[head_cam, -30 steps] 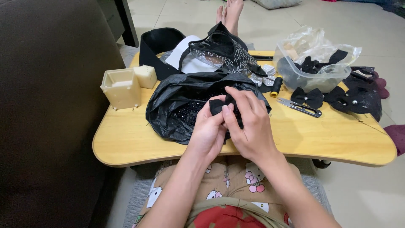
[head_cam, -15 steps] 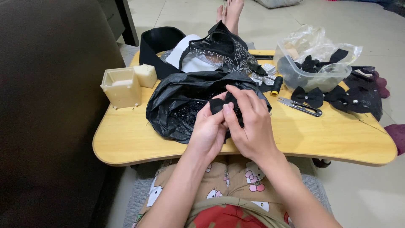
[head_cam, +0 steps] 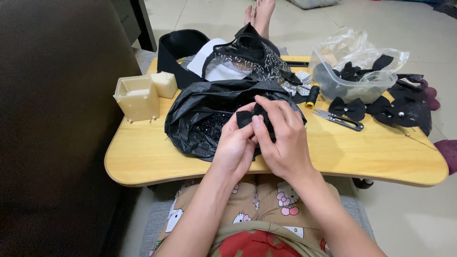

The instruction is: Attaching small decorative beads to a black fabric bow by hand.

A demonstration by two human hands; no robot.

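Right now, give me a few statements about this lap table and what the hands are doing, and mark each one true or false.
1. Both hands hold a small black fabric piece. True: the left hand and right hand pinch it together.
2. The clear plastic container is empty. False: it holds black bows.
3. The thread snips lie on the wooden table. True.
4. The cream plastic box sits at the table's right end. False: it sits at the left end.
5. The black plastic bag lies on the floor. False: it lies on the table.
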